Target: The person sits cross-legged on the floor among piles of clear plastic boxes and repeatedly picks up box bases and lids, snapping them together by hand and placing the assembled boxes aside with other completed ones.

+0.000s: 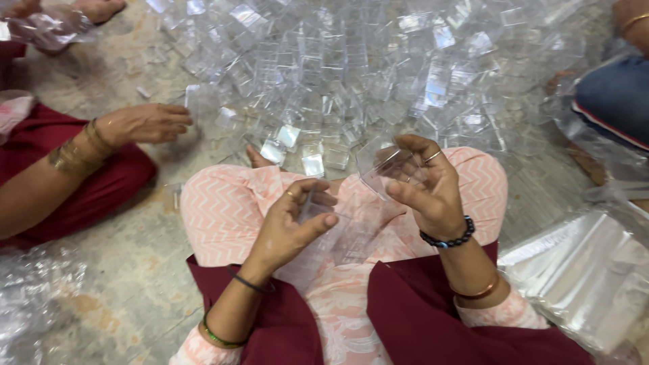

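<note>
A small clear plastic box (316, 205) is gripped in the left hand (291, 226), the thumb pressed along its lower edge and the fingers curled over its top, above a lap clothed in pink zigzag-patterned fabric (223, 206). A second clear plastic piece (387, 170) is pinched in the right hand (426, 186), held between thumb and bent fingers and tilted toward the other hand; the two pieces are kept near each other but apart. A black beaded bracelet (447, 239) is worn on the right wrist, and a thin dark band (250, 282) on the left.

A large heap of clear plastic boxes (365, 74) is spread over the stone floor (135, 270) just beyond the knees (single boxes are hard to tell apart in the glare). At the left, a co-worker's hand (145, 124) with gold bangles (78, 152) is rested at the edge of the heap, its fingers loosely closed on something clear that cannot be made out. Crumpled clear plastic sheeting (588, 270) is seen at the right, beside the lap.
</note>
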Demonstrator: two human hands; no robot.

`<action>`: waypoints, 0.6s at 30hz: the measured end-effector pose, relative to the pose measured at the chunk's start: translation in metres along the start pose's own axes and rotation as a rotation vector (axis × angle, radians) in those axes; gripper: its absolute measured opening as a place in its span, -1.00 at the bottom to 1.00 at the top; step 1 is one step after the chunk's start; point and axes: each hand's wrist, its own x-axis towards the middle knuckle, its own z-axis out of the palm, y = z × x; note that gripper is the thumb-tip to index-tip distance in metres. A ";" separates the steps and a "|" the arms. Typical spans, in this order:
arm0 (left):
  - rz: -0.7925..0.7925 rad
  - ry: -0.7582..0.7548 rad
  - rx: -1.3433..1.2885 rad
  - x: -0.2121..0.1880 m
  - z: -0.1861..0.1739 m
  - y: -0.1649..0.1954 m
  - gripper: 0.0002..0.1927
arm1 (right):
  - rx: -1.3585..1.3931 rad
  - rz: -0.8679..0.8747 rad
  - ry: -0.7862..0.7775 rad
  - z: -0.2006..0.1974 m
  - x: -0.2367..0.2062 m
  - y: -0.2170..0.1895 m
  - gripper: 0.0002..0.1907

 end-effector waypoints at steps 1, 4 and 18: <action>0.005 -0.006 0.001 -0.001 0.003 0.002 -0.38 | -0.035 0.038 -0.037 0.008 -0.001 -0.006 -0.27; -0.052 0.025 0.059 -0.003 0.009 0.007 -0.32 | -0.226 0.101 -0.131 0.033 0.000 -0.014 -0.24; -0.181 0.191 0.904 -0.113 -0.008 -0.010 -0.10 | -0.893 0.024 0.000 -0.014 -0.007 0.049 -0.50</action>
